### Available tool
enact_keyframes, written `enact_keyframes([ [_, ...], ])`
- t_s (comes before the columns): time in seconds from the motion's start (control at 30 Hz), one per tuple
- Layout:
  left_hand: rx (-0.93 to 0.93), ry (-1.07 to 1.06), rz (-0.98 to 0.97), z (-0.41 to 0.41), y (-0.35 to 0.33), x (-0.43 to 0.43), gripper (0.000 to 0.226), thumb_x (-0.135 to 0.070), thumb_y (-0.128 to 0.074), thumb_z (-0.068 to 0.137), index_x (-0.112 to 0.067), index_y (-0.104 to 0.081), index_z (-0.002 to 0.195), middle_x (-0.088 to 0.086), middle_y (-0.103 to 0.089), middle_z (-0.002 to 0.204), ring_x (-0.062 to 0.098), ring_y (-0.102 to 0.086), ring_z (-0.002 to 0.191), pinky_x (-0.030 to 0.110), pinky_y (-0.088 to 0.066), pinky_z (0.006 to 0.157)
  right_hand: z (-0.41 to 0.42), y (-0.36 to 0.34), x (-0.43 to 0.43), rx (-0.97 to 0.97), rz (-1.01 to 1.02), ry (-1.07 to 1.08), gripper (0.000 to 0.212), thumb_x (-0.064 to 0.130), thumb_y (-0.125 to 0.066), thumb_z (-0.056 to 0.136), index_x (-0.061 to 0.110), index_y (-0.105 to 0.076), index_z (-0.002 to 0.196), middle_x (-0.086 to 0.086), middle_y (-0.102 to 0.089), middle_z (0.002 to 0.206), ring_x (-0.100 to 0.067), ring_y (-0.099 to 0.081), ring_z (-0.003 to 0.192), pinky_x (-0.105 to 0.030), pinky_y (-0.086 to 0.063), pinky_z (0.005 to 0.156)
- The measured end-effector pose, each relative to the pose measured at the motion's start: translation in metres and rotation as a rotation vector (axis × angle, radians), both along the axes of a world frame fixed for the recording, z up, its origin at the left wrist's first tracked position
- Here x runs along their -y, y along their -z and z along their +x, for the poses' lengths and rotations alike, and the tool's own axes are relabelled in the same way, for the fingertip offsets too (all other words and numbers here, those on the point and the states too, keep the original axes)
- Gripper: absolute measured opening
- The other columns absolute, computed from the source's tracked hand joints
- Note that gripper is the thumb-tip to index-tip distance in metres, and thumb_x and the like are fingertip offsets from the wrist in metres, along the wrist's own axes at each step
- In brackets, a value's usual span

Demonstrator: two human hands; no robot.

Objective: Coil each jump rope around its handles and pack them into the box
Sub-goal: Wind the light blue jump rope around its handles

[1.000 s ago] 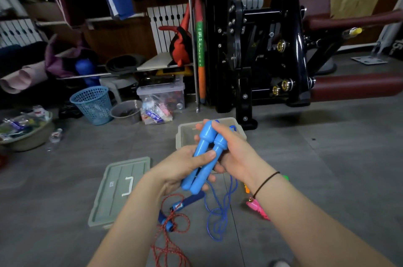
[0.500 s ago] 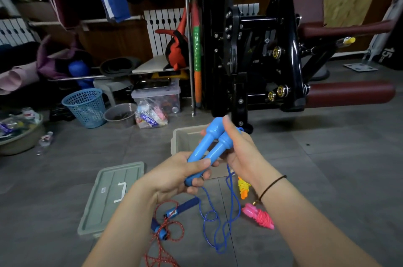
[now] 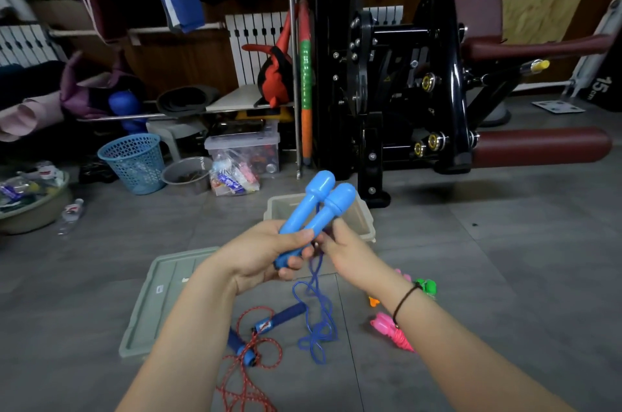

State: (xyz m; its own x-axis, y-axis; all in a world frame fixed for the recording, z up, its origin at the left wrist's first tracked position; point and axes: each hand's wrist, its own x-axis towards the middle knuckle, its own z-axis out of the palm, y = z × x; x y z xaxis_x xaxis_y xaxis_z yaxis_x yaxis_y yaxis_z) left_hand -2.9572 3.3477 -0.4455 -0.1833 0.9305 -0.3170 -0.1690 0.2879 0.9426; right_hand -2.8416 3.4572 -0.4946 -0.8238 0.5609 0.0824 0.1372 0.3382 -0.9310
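My left hand [image 3: 266, 251] grips two light blue jump-rope handles [image 3: 318, 206] side by side, knobs pointing up and away. My right hand [image 3: 346, 250] pinches the blue cord [image 3: 316, 317] just below the handles; the rest of the cord hangs in loops down to the floor. Behind the handles sits the open grey box [image 3: 365, 219]. A red rope with dark blue handles [image 3: 266, 327] lies loose on the floor under my arms. To the right, partly hidden by my right forearm, lie a pink rope [image 3: 392, 332] and green and orange handles [image 3: 425, 287].
The box's grey lid [image 3: 158, 304] lies flat at the left. A black exercise machine [image 3: 404, 91] with maroon pads stands behind the box. A blue basket [image 3: 133, 162], a metal bowl [image 3: 186, 172], a clear storage bin [image 3: 244, 149] and clutter line the back left.
My right hand has let go of the handle tops and dropped to the cord below them. The left hand keeps both handles together, now raised higher in front of the box.
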Motion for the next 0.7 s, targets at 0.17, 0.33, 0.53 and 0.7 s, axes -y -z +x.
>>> enact_keyframes([
  [0.17, -0.508, -0.172, -0.106, -0.006, 0.010, -0.013, 0.011, -0.017, -0.057, 0.094, -0.008, -0.062, 0.091, 0.000, -0.060, 0.068, 0.011, -0.044, 0.050, 0.021, -0.037, 0.042, 0.007, -0.009, -0.003, 0.161, 0.192, 0.043, 0.027, 0.022, -0.044, 0.098, 0.011, -0.060, 0.080, -0.002, -0.049, 0.061, -0.009, -0.044, 0.047, -0.031, -0.045, 0.054],
  [0.33, -1.288, -0.056, -0.388, 0.021, 0.021, -0.027, 0.031, -0.036, -0.059, 0.090, -0.010, -0.060, 0.107, 0.008, -0.066, 0.101, 0.029, -0.062, 0.095, 0.030, -0.044, 0.071, 0.027, -0.020, -0.019, 0.322, 0.651, 0.230, 0.042, 0.056, -0.061, 0.082, 0.018, -0.064, 0.063, 0.005, -0.044, 0.049, -0.010, -0.042, 0.054, -0.028, -0.032, 0.050],
  [0.53, -1.315, 0.429, -0.450, 0.031, 0.013, -0.025, 0.017, -0.035, -0.061, 0.089, -0.019, -0.059, 0.082, 0.000, -0.073, 0.090, 0.024, -0.065, 0.086, 0.031, -0.050, 0.073, 0.039, -0.018, -0.037, 0.317, 0.612, 0.121, 0.055, 0.063, -0.069, 0.068, 0.016, -0.049, 0.048, 0.002, -0.036, 0.041, -0.013, -0.034, 0.045, -0.027, -0.027, 0.047],
  [0.7, -0.687, 0.583, -0.267, 0.011, -0.016, 0.005, 0.008, -0.022, -0.062, 0.091, -0.021, -0.061, 0.083, -0.006, -0.069, 0.074, 0.007, -0.045, 0.051, 0.020, -0.037, 0.046, 0.038, -0.025, -0.037, 0.139, 0.082, -0.059, 0.051, 0.046, -0.066, 0.080, 0.020, -0.041, 0.045, 0.009, -0.030, 0.042, -0.005, -0.025, 0.041, -0.021, -0.022, 0.043],
])
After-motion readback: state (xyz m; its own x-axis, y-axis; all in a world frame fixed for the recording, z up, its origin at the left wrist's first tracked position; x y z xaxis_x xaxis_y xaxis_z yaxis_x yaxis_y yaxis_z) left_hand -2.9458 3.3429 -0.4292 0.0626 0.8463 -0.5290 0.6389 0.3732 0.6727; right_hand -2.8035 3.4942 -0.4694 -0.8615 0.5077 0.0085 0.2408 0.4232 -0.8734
